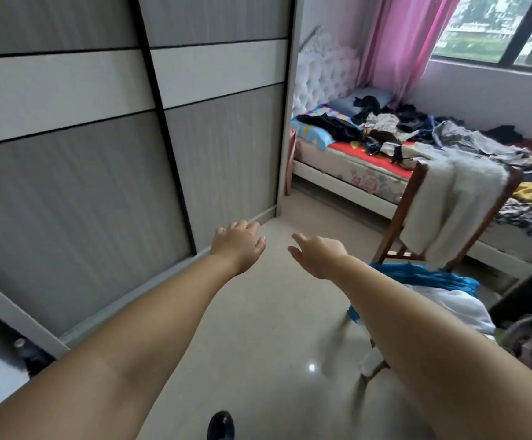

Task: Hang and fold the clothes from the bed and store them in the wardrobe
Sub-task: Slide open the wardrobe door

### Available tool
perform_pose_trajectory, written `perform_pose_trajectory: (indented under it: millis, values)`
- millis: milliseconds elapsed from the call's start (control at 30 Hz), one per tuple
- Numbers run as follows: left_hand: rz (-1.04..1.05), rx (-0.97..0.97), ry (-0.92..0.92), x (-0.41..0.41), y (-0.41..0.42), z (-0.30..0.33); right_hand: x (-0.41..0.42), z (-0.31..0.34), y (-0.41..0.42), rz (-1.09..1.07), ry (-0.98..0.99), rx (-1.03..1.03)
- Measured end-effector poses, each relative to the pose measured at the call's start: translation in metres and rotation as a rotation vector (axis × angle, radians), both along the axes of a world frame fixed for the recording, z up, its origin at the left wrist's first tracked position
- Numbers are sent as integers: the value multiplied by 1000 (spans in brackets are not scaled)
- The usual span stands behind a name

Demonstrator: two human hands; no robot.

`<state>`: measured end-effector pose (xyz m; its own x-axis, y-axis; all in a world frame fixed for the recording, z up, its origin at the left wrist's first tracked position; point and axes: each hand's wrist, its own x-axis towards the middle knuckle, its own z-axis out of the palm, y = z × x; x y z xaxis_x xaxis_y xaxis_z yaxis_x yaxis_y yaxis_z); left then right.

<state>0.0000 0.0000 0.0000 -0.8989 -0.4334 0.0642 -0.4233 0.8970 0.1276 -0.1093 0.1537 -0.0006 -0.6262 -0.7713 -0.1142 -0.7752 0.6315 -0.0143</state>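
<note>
Left hand [238, 246] and right hand [317, 254] empty, fingers relaxed; wardrobe [99, 154] cut off.

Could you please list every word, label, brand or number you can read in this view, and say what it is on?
None can be read.
Pillowcase: coloured print, too blurred to tell whether it holds letters.
Mattress: flower pattern only.
Wardrobe: plain panels, no label visible.
Buildings beyond the window: too blurred to show any sign.
</note>
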Motion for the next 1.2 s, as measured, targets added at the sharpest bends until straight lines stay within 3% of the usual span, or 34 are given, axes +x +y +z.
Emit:
perform_pose_trajectory:
  millis: [367,600,900,1200]
  values:
    - [-69,-44,-8,-150,-156,38,-137,39,-142,-124,43,-8]
    - [-133,-67,-10,-250,-214,52,-229,43,-198,-146,66,-35]
    - [-127,-101,28,-427,-295,56,-411,38,-279,-158,60,-61]
    - [-43,-84,57,-583,-389,82,-587,74,-381,-135,0,-97]
